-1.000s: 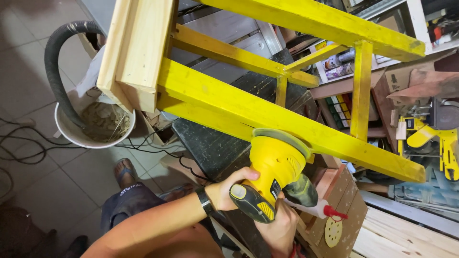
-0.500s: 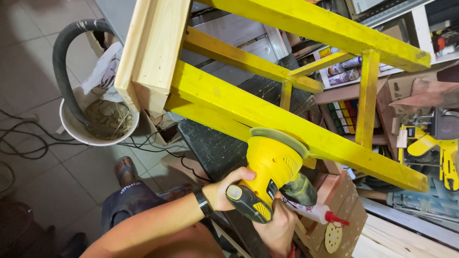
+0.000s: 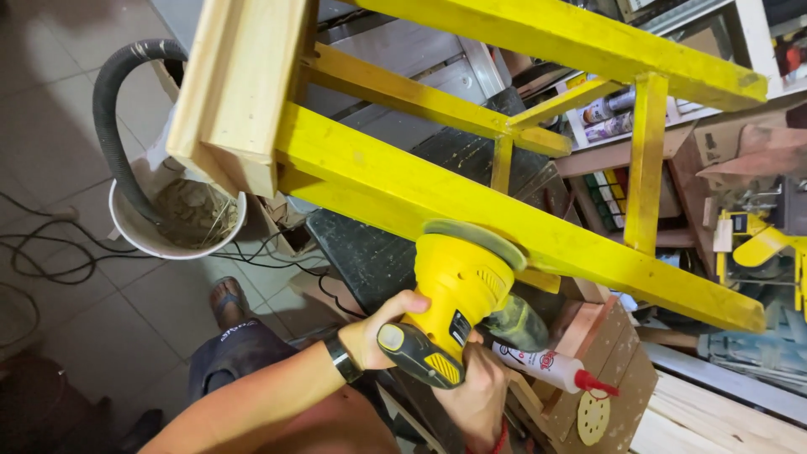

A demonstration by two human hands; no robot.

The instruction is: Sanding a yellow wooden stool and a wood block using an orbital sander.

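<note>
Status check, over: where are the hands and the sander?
Both hands on sander: left hand, right hand. Sander pad against yellow frame. Nothing in the way.

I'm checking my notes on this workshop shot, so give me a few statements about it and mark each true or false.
1. The yellow sander has its pad pressed against the yellow wooden frame. True.
2. Only one hand grips the sander. False: the left hand and the right hand both hold it.
3. A grey hose leads into a white bucket on the floor. True.
4. The white bottle with a red cap stands upright on the frame. False: it lies tilted in a wooden box below the frame.
5. The left wrist is bare. False: it wears a black band.
</note>
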